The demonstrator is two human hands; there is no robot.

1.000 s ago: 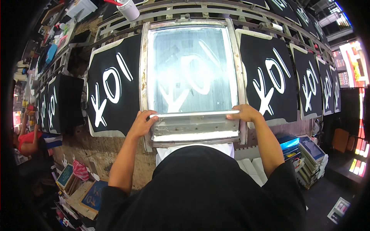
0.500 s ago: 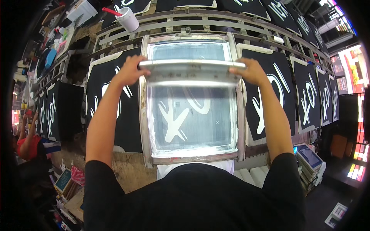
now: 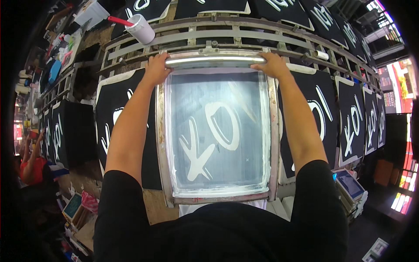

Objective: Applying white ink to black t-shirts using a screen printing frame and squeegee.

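Note:
A long squeegee (image 3: 216, 62) with a shiny metal holder lies crosswise at the far end of a screen-printing frame (image 3: 273, 144). My left hand (image 3: 156, 70) is closed around its left end, and my right hand (image 3: 275, 66) grips the right end. Both arms are stretched forward over the frame. Pale brush-like lettering shows through the grey-blue mesh (image 3: 222, 168), with white ink smeared along the mesh edges. The squeegee's blade edge is mostly hidden beneath the holder. Black printed cloth panels (image 3: 307, 91) lie on boards at both sides of the frame.
Beyond the frame runs a metal rail rack (image 3: 174, 38). On it stand a white tub (image 3: 142, 31) with a red-handled tool and a small white roll (image 3: 321, 55). Stacked frames (image 3: 349, 183) sit low at right. Another person in red (image 3: 31, 168) is at far left.
Both hands have carried the squeegee away from me to the far end of the frame, uncovering the upper lettering. The whole view has shifted slightly.

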